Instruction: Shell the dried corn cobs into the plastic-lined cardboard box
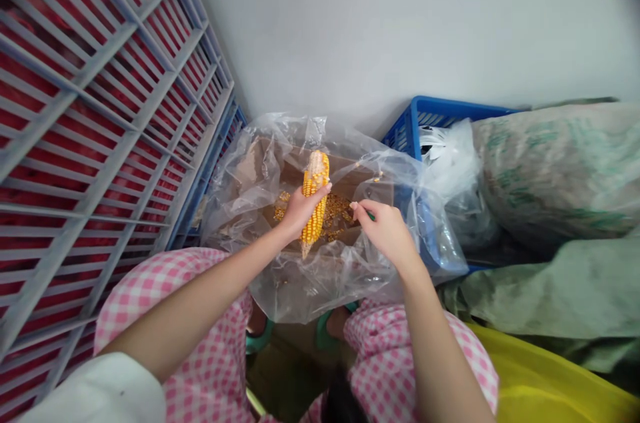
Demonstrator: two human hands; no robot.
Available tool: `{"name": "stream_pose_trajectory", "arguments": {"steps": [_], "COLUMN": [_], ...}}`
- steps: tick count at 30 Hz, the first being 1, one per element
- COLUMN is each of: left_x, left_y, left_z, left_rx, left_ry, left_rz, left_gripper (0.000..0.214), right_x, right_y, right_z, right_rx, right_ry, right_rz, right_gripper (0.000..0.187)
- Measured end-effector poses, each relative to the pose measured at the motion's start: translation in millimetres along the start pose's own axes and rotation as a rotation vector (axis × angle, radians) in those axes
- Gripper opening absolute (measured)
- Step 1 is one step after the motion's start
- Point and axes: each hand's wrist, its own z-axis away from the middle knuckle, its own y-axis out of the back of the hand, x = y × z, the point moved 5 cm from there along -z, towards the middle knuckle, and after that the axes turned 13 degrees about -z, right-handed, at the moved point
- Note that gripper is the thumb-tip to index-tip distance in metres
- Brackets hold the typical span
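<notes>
Corncob (314,228), yellow and part-bare, is clamped in fingers of left hand (299,211) over clear plastic liner (295,290), right hand (384,226) curled round mostly hidden green object (371,216); shelling seems underway, next move likely needing steady grip and pressure on kernel rows.

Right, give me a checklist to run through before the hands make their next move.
1. Corn cob held: ok, the left hand grips it around its middle.
2. Cob over the plastic sheeting: ok, loose kernels lie inside.
3. Sheeting spread open: ok, its edges are splayed outward.
4. Right hand apart from the cob: ok, there is a gap between them.
5. Right hand empty: cannot tell, a small green bit shows at its fingers.
6. Cob bare of kernels: not ok, only a pale patch at the far end is.
</notes>
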Motion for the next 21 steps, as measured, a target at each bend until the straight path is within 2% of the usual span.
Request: {"name": "stream_pose_trajectory", "arguments": {"steps": [4,8,14,21], "left_x": [2.3,-0.1,0.0,13.0], "left_y": [-10.1,-13.6,-16.1,-11.3], "left_z": [5.3,6.7,7.1,11.4], "left_rx": [-0.167,-0.205,-0.257,-0.102], "left_ry": [0.079,0.095,0.004,-0.153], "left_rz": [0.062,0.041,-0.035,-0.357], "left_gripper": [0.054,0.056,0.056,0.061], "right_x": [5.0,6.0,2.6,7.8], "right_y": [-1.6,-4.3,-2.8,2.1], "right_z": [-1.5,-2.3,-1.2,-0.4], "right_rx": [-0.046,-0.086,-0.109,-0.203], "right_ry": [-0.005,-0.005,-0.009,-0.088], "right_rz": [-0.075,-0.111,-0.149,-0.164], "right_gripper": [0.034,0.034,0.034,0.03]}}
